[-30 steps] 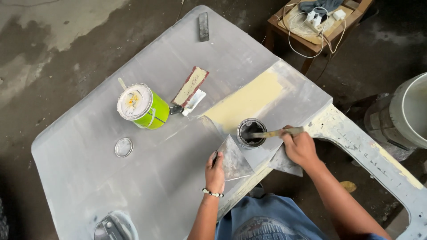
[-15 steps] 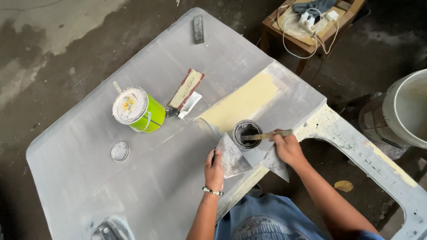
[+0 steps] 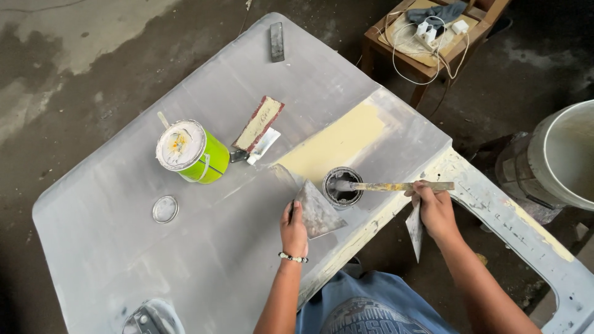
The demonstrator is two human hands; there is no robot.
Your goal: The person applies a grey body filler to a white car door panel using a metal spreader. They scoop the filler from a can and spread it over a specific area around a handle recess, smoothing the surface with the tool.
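Note:
My left hand (image 3: pixel 293 233) grips a triangular metal spreader (image 3: pixel 317 209), held flat over the grey car panel (image 3: pixel 124 241) just left of a small dark open can (image 3: pixel 342 185). My right hand (image 3: pixel 434 207) holds a long stir stick (image 3: pixel 396 186) whose tip dips into that can. The same hand also clutches a second metal spreader (image 3: pixel 414 232), which hangs down edge-on below the fingers. A patch of cream filler (image 3: pixel 337 143) covers the panel beyond the can.
A green tin with a crusted white lid (image 3: pixel 189 152) stands on the panel. Near it lie a filler-smeared block (image 3: pixel 259 123), a round lid (image 3: pixel 165 209) and a dark bar (image 3: pixel 276 33). A wooden stool with cables (image 3: pixel 427 37) stands behind; a large bucket (image 3: pixel 560 158) at right.
My right hand has slid right along the stick, drawing it further out of the can. The spreader in that hand turned from flat to edge-on. The left hand barely moved.

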